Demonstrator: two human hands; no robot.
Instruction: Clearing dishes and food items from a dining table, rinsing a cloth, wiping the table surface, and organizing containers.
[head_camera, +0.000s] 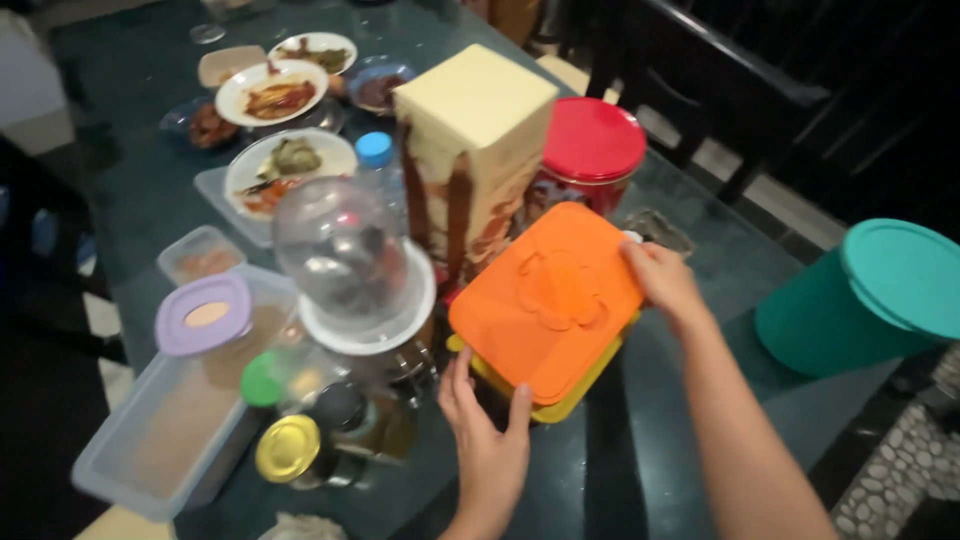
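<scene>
A square orange lid (545, 295) with a flower relief lies tilted on a yellow container (560, 400) on the dark glass table (650, 460). My left hand (490, 440) grips the near corner of the lid and container, thumb on the orange edge. My right hand (662, 278) holds the lid's far right corner. Right behind stand a tall cream box (478, 130) and a red-lidded tin (590, 140).
To the left are a clear domed cover (345, 250) on a white base, a purple-lidded tub (205, 315), a long clear plastic container (160, 440), jars with gold (287, 450) and green lids, a blue-capped bottle (376, 150) and several plates of food (272, 95). A teal bin (860, 300) stands right.
</scene>
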